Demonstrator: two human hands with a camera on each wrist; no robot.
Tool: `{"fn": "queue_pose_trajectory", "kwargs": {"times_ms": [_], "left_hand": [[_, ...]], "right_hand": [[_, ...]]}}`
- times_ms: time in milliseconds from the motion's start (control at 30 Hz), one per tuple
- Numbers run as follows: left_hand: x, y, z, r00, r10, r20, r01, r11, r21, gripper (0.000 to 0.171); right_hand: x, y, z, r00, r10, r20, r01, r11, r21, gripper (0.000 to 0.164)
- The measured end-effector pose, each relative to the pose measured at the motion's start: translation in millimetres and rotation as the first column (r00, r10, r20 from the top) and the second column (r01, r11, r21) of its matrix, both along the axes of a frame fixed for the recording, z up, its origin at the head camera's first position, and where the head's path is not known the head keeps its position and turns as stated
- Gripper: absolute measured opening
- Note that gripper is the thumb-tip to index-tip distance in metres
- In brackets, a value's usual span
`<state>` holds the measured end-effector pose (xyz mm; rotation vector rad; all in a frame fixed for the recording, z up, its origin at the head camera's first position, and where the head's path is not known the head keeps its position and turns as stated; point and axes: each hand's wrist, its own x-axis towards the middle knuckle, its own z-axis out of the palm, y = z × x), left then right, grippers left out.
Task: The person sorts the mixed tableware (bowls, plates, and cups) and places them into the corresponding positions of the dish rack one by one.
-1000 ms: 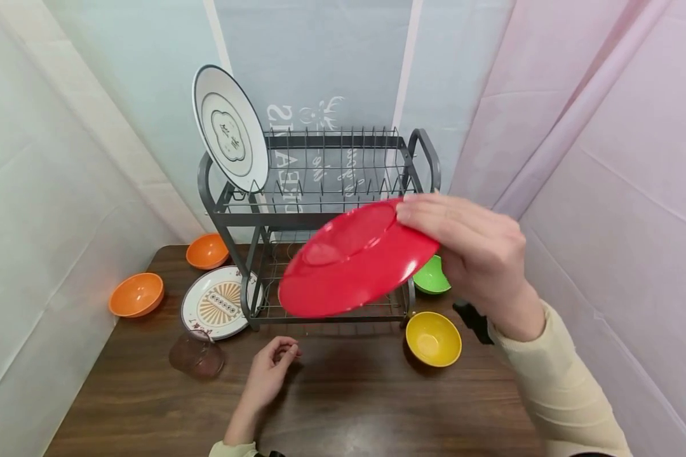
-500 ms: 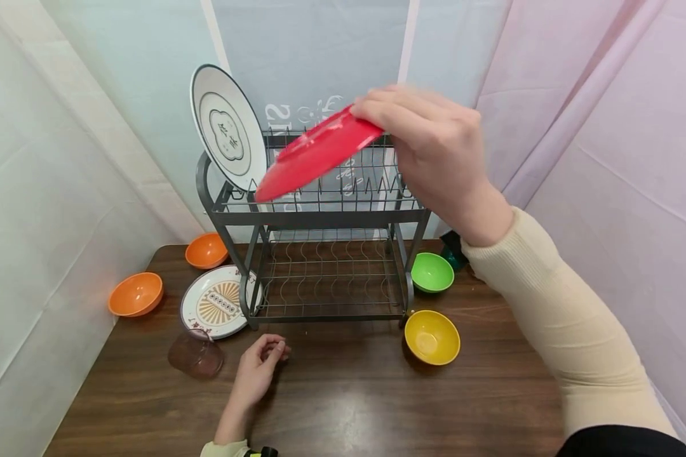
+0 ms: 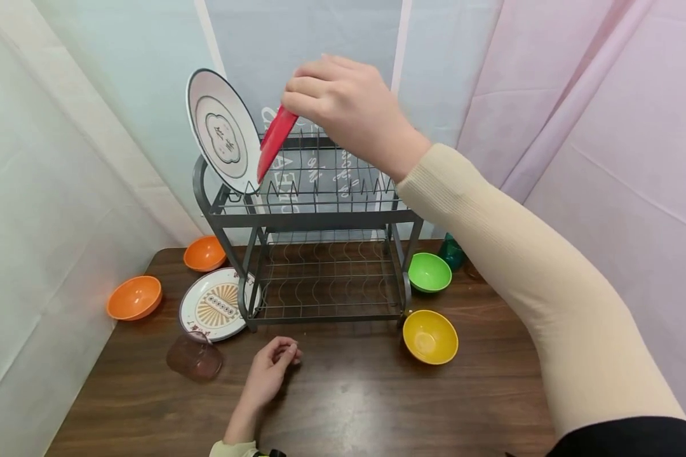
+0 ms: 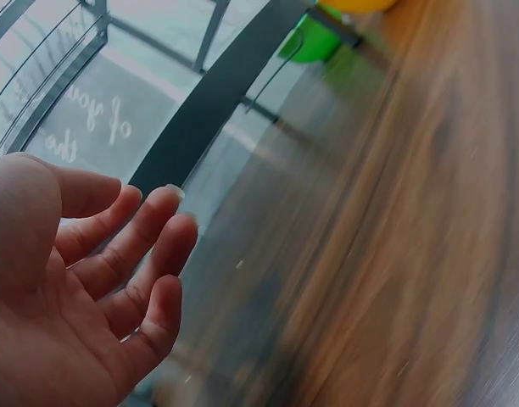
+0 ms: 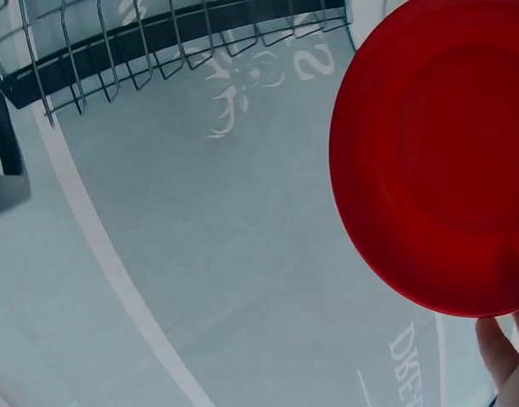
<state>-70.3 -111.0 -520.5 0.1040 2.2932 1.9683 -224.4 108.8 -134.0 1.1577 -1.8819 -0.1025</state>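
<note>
My right hand (image 3: 349, 108) grips the upper rim of a red plate (image 3: 277, 141) over the left part of the dish rack's top tier. In the head view the plate is steeply tilted, seen almost edge-on, its lower edge by the wires. Right beside it a white plate (image 3: 220, 136) with a dark rim leans in the rack's left end. The right wrist view shows the broad face of the red plate (image 5: 446, 161), with fingertips at its rim. My left hand (image 3: 269, 371) rests on the table before the rack, fingers loosely curled, palm empty in the left wrist view.
The two-tier black dish rack (image 3: 314, 219) stands at the table's back. To its left are two orange bowls (image 3: 134, 298), a patterned plate (image 3: 206, 314) and a clear brownish glass (image 3: 194, 357). A green bowl (image 3: 429, 273) and a yellow bowl (image 3: 430, 337) sit to its right.
My right hand has carried the red plate up and leftward from in front of the rack to beside the white plate, turning it steeper. The left hand has stayed nearly in place.
</note>
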Motion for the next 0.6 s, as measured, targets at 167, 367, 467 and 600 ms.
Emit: {"fn": "queue_pose_trajectory", "kwargs": {"times_ms": [167, 367, 467, 600], "left_hand": [[0.2, 8.6, -14.9, 0.995, -0.093, 0.040, 0.093, 0.996, -0.005, 0.019], [2.1, 7.8, -15.4, 0.989, -0.133, 0.061, 0.135, 0.991, -0.026, 0.023], [1.3, 7.4, -15.0, 0.991, -0.124, 0.046, 0.126, 0.991, -0.034, 0.023], [2.2, 9.3, -16.2, 0.991, -0.125, 0.050, 0.127, 0.991, -0.034, 0.022]], "right_hand": [[-12.6, -18.3, 2.8, 0.999, -0.002, -0.034, 0.006, 0.995, 0.101, 0.028], [-21.6, -40.8, -0.6, 0.999, 0.026, -0.044, -0.015, 0.976, 0.218, 0.025], [-25.9, -48.2, -3.5, 0.999, 0.027, -0.039, -0.016, 0.966, 0.259, 0.024], [-29.2, -52.1, -7.5, 0.999, 0.008, -0.039, 0.005, 0.947, 0.322, 0.021]]}}
